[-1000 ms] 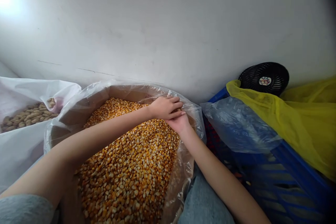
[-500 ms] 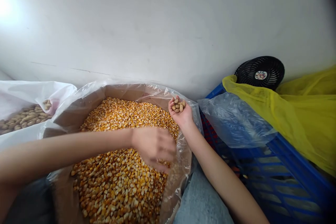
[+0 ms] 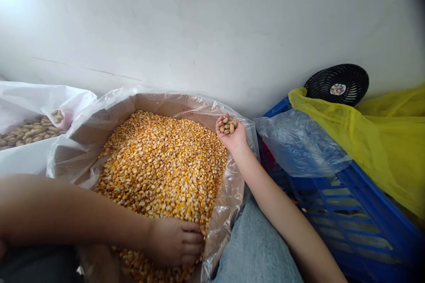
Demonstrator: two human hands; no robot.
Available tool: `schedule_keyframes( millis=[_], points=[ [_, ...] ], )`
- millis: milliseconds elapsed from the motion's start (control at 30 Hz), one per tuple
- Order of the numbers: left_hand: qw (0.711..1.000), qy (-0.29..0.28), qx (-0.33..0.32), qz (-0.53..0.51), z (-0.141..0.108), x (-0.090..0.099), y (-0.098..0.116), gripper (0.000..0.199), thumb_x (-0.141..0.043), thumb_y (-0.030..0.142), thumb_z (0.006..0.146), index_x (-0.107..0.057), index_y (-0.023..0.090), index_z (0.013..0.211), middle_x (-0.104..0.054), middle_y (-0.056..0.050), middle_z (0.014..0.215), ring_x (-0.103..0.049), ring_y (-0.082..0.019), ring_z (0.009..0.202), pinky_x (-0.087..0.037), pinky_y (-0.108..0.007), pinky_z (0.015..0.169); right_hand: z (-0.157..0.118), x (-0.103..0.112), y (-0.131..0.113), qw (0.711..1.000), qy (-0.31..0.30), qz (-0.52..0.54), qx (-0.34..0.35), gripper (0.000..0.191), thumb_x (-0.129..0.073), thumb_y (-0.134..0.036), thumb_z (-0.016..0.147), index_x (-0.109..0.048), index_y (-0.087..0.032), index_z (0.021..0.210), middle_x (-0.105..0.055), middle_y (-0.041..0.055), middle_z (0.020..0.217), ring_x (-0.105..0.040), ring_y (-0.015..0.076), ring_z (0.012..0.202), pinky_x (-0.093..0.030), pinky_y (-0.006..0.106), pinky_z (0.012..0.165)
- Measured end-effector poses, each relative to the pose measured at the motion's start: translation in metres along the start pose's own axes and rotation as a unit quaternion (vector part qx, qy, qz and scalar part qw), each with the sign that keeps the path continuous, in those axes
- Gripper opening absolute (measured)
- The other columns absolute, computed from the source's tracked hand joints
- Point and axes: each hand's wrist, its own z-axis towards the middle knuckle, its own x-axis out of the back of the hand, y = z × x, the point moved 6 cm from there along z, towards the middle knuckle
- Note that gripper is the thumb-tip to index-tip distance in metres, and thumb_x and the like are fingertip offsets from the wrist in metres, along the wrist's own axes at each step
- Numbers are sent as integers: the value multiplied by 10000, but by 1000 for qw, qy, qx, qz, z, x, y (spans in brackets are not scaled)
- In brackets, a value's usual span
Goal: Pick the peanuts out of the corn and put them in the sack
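Note:
My right hand (image 3: 234, 136) lies palm up over the far right rim of the box, cupping several peanuts in their shells (image 3: 228, 126). The deep cardboard box (image 3: 166, 105) has a clear plastic liner (image 3: 229, 194) and is heaped with loose yellow-orange corn kernels (image 3: 162, 168). My left hand (image 3: 174, 241) rests at the near side of the kernels, back upward and fingers curled. Whatever its palm touches is hidden.
A white sack (image 3: 43, 97) of peanuts stands left of the box. To the right are a blue plastic crate (image 3: 352, 216), a clear bag (image 3: 299, 146), a yellow bag (image 3: 375, 150) and a small black fan (image 3: 337, 85). A white wall (image 3: 212, 22) runs behind.
My left hand has slid toward me across the corn to its near side. My right hand still cups the peanuts, nearly where it was. The view has tilted slightly.

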Motion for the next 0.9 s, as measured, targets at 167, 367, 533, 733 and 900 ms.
schedule_keyframes(
  millis=[167, 367, 533, 733, 900],
  points=[
    [997, -8, 72, 24, -6, -3, -57, 305, -381, 156, 778, -553, 175, 1029, -485, -41, 1171, -361, -151, 1134, -254, -283, 988, -1, -1, 1, 1000, -19, -10, -4, 265, -275, -274, 798, -511, -162, 753, -544, 20, 647, -534, 77, 631, -462, 183, 544],
    [984, -36, 172, 16, -8, -2, -137, 377, -354, 238, 815, -419, 175, 1181, -374, -66, 1262, -250, -147, 1200, -180, -314, 1008, 0, 0, 0, 999, -35, -28, 5, 274, -260, -261, 800, -509, -159, 751, -548, 25, 628, -536, 84, 627, -457, 196, 531],
    [964, -45, 251, 78, -11, 0, -197, 380, -334, 245, 828, -403, 153, 1189, -376, -86, 1260, -259, -181, 1194, -141, -350, 996, 0, 0, -1, 999, -31, -34, 6, 276, -257, -273, 804, -504, -163, 747, -548, 23, 620, -536, 86, 624, -446, 188, 514],
    [915, 12, 385, 118, -43, 26, -248, 364, -383, 200, 800, -429, 125, 1154, -399, -132, 1228, -261, -242, 1176, -128, -426, 961, 0, -1, -2, 1000, -15, -25, -6, 278, -249, -292, 807, -493, -167, 760, -542, 19, 636, -522, 75, 592, -440, 175, 504],
    [968, 28, 248, 2, -32, 43, -185, 263, -384, 262, 799, -527, 201, 1010, -557, -83, 982, -450, -187, 975, -267, -346, 880, 2, -2, -2, 999, -29, -28, -12, 274, -259, -296, 802, -499, -170, 763, -543, 19, 638, -525, 76, 596, -442, 174, 502]
  ],
)
